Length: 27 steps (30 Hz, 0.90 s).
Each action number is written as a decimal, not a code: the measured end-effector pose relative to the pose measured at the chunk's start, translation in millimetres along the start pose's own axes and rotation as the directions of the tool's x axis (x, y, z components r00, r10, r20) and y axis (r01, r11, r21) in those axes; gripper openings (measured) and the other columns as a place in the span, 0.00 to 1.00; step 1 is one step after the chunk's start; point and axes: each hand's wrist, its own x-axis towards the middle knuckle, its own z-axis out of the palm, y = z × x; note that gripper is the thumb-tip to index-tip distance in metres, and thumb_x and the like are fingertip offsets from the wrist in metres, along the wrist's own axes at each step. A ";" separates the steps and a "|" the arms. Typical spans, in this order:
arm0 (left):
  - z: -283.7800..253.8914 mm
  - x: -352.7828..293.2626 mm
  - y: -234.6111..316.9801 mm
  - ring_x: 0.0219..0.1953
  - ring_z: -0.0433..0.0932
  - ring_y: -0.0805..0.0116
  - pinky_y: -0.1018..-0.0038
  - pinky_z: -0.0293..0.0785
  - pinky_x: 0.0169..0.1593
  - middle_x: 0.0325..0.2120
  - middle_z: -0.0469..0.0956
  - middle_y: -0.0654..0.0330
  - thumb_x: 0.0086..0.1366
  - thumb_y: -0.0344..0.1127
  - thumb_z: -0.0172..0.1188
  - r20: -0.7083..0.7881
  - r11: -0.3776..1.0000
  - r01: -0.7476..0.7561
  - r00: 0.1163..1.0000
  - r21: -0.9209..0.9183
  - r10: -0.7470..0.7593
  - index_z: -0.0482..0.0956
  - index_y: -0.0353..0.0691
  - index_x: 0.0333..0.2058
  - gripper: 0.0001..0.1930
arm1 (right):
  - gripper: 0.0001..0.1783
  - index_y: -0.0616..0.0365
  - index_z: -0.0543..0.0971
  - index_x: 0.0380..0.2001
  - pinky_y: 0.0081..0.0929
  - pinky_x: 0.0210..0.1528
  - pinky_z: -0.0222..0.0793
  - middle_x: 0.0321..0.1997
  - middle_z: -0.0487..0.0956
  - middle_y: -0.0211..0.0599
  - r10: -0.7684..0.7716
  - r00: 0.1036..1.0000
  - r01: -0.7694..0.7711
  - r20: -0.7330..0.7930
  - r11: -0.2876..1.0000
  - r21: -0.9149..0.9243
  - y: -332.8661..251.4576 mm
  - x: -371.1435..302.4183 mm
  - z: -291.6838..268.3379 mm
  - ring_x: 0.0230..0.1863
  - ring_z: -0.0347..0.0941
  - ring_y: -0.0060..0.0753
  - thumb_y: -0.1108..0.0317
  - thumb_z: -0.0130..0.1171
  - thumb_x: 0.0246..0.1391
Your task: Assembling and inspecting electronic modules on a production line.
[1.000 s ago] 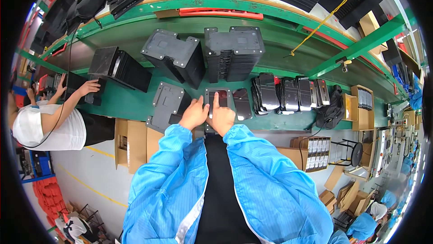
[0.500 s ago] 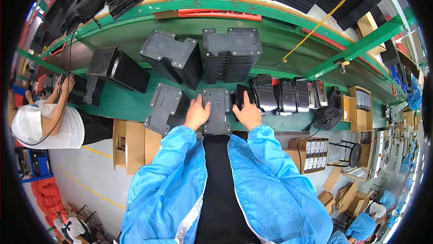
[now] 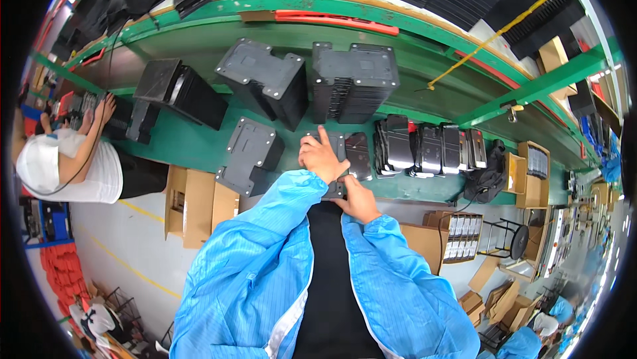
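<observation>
In front of me lies a dark grey plastic panel (image 3: 334, 190) with a notched outline, mostly covered by my hands. My left hand (image 3: 321, 158) rests across its upper part, index finger stretched away from me and thumb reaching right. Against the panel's near right edge sits my right hand (image 3: 360, 200), its thumb and index finger apart and close to the left thumb; its other fingers are hidden. Just beyond the right hand is a dark flat plate (image 3: 358, 154). A matching grey panel piece (image 3: 247, 153) lies left of my hands.
Two tall stacks of grey panels, one left (image 3: 260, 67) and one right (image 3: 355, 67), stand behind. Black glossy parts (image 3: 395, 146) line the bench's right side, near a black bag (image 3: 486, 172). A co-worker (image 3: 73, 163) works at the left. A yellow cord (image 3: 497, 34) hangs at the right.
My left hand has moved right, onto the panel's upper part. My right hand has come back toward me and left, to the panel's near edge. The view has shifted slightly.
</observation>
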 end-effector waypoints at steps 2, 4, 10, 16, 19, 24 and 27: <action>13.3 12.5 -31.2 0.48 0.76 0.36 0.57 0.80 0.47 0.56 0.63 0.27 0.47 0.71 0.69 0.011 0.969 -0.099 0.994 -0.226 0.104 0.42 0.43 0.76 0.67 | 0.33 0.58 0.72 0.52 0.45 0.41 0.76 0.49 0.79 0.49 -0.022 0.999 0.023 0.029 0.999 -0.039 -2.2 -1.9 -3.5 0.42 0.80 0.57 0.58 0.76 0.46; 13.4 25.0 -74.3 0.49 0.75 0.36 0.55 0.78 0.51 0.56 0.64 0.26 0.49 0.68 0.69 -0.072 0.723 -0.300 0.942 -0.623 0.329 0.46 0.45 0.76 0.63 | 0.33 0.58 0.71 0.51 0.45 0.38 0.76 0.45 0.81 0.48 -0.047 0.997 0.055 0.060 0.990 -0.132 -5.7 5.5 -11.1 0.39 0.81 0.56 0.54 0.75 0.47; -79.4 -47.7 -174.6 0.47 0.75 0.32 0.51 0.75 0.55 0.54 0.66 0.32 0.40 0.58 0.72 -0.338 0.888 -0.342 0.912 -0.308 0.234 0.60 0.56 0.73 0.57 | 0.45 0.58 0.67 0.63 0.45 0.36 0.77 0.35 0.82 0.47 0.213 0.977 -0.203 0.020 0.954 -0.222 -40.5 43.5 11.1 0.34 0.81 0.56 0.41 0.69 0.50; -46.0 4.6 -205.8 0.48 0.72 0.36 0.51 0.77 0.51 0.53 0.67 0.40 0.37 0.53 0.73 -0.372 0.972 -0.224 0.910 -0.065 0.185 0.61 0.63 0.72 0.58 | 0.57 0.57 0.57 0.74 0.47 0.38 0.78 0.30 0.84 0.48 0.491 0.864 -0.361 0.113 0.759 -0.541 -78.9 95.9 37.3 0.35 0.82 0.58 0.36 0.63 0.50; -42.3 3.8 -203.9 0.47 0.72 0.37 0.51 0.77 0.48 0.54 0.66 0.40 0.36 0.52 0.73 -0.427 0.968 -0.246 0.880 -0.040 0.206 0.62 0.64 0.72 0.58 | 0.55 0.57 0.58 0.73 0.48 0.39 0.79 0.32 0.84 0.51 0.322 0.938 -0.251 0.131 0.888 -0.387 -69.4 108.5 13.0 0.34 0.83 0.59 0.36 0.63 0.50; -40.4 -3.2 -199.9 0.48 0.72 0.36 0.52 0.76 0.50 0.54 0.66 0.40 0.41 0.49 0.74 -0.480 0.968 -0.248 0.854 -0.036 0.201 0.66 0.55 0.70 0.52 | 0.54 0.56 0.59 0.73 0.51 0.43 0.79 0.37 0.84 0.57 0.298 0.954 -0.286 0.028 0.934 -0.216 -48.8 99.2 -48.9 0.38 0.82 0.63 0.36 0.62 0.50; -35.8 -1.2 -174.3 0.48 0.72 0.36 0.52 0.75 0.51 0.54 0.66 0.40 0.44 0.47 0.74 -0.609 0.965 -0.249 0.754 0.083 0.247 0.67 0.49 0.68 0.49 | 0.49 0.57 0.62 0.70 0.52 0.45 0.78 0.42 0.82 0.62 0.473 0.879 -0.470 -0.064 0.831 -0.297 -1.6 89.1 -34.3 0.42 0.81 0.65 0.39 0.61 0.53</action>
